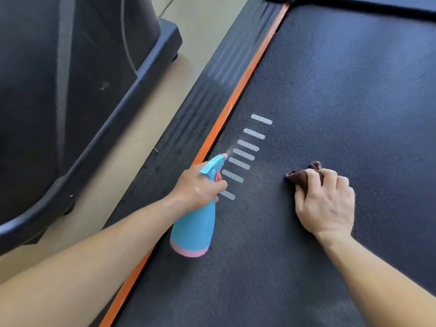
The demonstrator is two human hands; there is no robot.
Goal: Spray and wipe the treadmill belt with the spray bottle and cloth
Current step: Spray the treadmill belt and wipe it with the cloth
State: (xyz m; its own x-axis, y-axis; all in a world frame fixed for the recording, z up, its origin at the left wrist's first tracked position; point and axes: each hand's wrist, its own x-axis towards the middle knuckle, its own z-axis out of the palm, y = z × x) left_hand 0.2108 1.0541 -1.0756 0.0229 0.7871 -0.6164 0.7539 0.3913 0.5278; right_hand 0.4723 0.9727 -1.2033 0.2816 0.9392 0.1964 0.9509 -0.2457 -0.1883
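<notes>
On the dark treadmill belt (330, 102), my left hand (198, 187) grips the light spray bottle (195, 227) by its neck at nine o'clock, my right hand (328, 204) clutching the soft cloth (300, 177) at three.

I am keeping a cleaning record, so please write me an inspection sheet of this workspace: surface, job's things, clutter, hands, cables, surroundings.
Surface: dark textured treadmill belt, white stripes near the orange edge strip.
Job's things: blue spray bottle with pink base, nozzle toward the stripes, faint mist there; brown cloth bunched on the belt.
Clutter: nothing seen.
Hands: left hand grips the spray bottle; right hand holds the cloth against the belt.
Cables: thin dark line on the floor at the top, perhaps a cord; cannot tell.
Surroundings: beige floor; dark machine base on the left.
</notes>
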